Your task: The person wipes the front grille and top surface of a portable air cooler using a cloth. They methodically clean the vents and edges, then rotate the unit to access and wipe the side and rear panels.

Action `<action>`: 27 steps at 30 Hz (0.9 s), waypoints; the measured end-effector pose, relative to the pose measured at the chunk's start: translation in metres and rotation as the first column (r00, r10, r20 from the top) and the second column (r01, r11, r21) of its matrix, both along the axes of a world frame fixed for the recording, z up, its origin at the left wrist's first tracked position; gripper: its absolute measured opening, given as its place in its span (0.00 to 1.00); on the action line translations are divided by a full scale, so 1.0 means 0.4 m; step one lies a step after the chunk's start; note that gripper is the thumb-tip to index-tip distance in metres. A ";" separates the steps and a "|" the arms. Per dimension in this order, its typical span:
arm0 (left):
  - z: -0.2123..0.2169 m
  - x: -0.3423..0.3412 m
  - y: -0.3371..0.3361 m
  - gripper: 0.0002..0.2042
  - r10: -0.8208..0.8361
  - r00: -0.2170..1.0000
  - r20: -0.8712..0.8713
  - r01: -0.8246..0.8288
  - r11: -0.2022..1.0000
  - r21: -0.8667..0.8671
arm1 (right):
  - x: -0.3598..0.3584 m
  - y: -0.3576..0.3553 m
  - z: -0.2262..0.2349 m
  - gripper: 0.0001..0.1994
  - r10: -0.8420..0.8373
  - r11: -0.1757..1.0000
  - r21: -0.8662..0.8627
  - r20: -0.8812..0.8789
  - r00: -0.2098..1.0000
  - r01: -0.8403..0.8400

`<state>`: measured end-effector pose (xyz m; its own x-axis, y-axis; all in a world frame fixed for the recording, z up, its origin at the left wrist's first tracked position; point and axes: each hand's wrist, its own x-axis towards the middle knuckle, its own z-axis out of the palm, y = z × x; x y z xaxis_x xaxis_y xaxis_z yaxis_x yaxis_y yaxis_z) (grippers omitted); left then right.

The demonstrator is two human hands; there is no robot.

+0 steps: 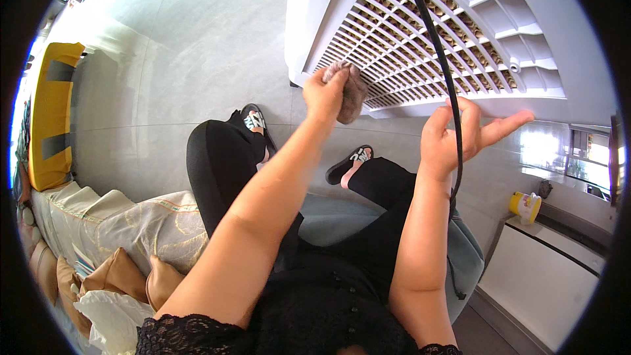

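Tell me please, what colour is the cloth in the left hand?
The cloth is greyish brown, seen best in the head view.

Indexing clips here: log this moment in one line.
left hand: holding brown cloth by white grille | right hand: near housing, black cord in front

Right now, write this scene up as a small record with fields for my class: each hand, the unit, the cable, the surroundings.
Left hand: holds a crumpled grey-brown cloth beside the grille
Right hand: fingers spread near the unit's lower edge; contact unclear
Unit: white, with grille
Cable: black, crossing before grille and right hand
Surroundings: yellow tub on white cabinet
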<state>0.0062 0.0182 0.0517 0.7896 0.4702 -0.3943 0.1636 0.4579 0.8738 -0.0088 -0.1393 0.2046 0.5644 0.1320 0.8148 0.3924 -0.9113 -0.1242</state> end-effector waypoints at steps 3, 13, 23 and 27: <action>-0.084 -0.023 -0.088 0.10 -0.326 0.886 -0.329 0.398 0.900 0.179 | 0.002 0.002 -0.003 0.02 0.006 1.000 -0.011 0.012 1.000 -0.006; -0.074 -0.017 -0.143 0.16 -0.519 0.819 -0.245 0.573 0.769 0.283 | 0.008 -0.014 -0.020 0.02 0.032 0.999 -0.024 0.013 0.999 -0.032; -0.124 -0.047 -0.121 0.10 -0.207 0.944 -0.256 0.131 0.950 -0.283 | 0.012 -0.018 -0.022 0.02 0.058 0.998 -0.017 0.020 0.998 -0.058; -0.053 -0.033 -0.162 0.15 -0.476 0.872 -0.110 0.476 0.879 -0.027 | 0.011 -0.014 -0.020 0.03 0.029 0.999 -0.034 0.014 0.999 -0.028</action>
